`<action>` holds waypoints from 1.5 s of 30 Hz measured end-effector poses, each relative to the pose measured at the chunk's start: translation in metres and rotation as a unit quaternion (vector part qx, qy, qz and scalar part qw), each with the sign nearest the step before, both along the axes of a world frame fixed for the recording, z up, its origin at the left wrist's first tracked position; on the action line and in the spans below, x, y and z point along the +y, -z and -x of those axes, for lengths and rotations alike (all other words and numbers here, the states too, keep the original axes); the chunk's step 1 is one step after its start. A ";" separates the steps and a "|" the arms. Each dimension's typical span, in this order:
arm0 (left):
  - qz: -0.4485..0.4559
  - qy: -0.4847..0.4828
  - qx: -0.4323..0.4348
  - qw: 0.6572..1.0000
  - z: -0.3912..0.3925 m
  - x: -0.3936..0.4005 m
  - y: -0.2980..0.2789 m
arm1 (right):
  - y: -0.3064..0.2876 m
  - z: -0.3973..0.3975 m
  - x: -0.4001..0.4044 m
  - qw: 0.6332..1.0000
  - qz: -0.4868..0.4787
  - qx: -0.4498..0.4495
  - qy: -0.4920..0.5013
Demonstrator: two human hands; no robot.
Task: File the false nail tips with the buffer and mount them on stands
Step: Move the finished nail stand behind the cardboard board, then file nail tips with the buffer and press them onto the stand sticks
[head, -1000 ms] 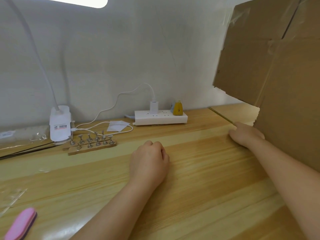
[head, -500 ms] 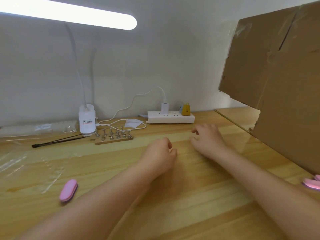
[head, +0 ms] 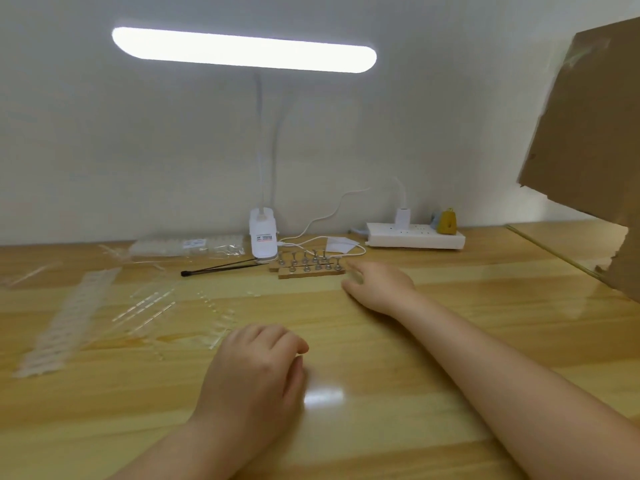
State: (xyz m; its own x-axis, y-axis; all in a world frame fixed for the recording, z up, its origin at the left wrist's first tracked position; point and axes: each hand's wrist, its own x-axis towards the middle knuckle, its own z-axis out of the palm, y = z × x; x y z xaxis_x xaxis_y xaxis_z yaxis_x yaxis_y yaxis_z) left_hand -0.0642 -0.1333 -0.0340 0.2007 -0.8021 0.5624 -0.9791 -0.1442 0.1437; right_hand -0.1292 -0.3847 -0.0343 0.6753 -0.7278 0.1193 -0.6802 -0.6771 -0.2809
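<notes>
Right hand (head: 379, 287): fingers spread, empty, fingertips just beside the wooden stand block (head: 306, 268) ahead of it. Left hand (head: 254, 372): loosely curled, empty, resting on the counter (head: 450, 341). Clear nail tip strips (head: 62, 327) lie leftward: probably light, flexible, slippery; pinch by the edges.

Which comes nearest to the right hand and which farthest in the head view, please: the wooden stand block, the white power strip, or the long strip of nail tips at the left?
From the right hand:
1. Wooden stand block, just left of its fingertips.
2. White power strip, behind it by the wall.
3. Long strip of nail tips, far across the table on the left.
</notes>
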 end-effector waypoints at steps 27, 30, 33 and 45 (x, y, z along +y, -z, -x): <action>0.021 -0.043 -0.027 0.998 -0.008 -0.006 0.005 | -0.004 0.029 0.002 0.996 -0.033 0.007 -0.085; 0.005 -0.148 -0.057 0.987 -0.030 -0.005 -0.004 | -0.002 0.042 0.008 0.993 -0.053 -0.002 -0.103; -0.103 -0.274 -0.026 0.956 -0.061 -0.003 -0.011 | 0.004 0.051 0.015 0.994 -0.052 -0.011 -0.096; -0.057 -0.257 0.107 0.959 -0.094 0.006 0.010 | 0.010 0.053 0.043 0.992 0.057 -0.069 -0.092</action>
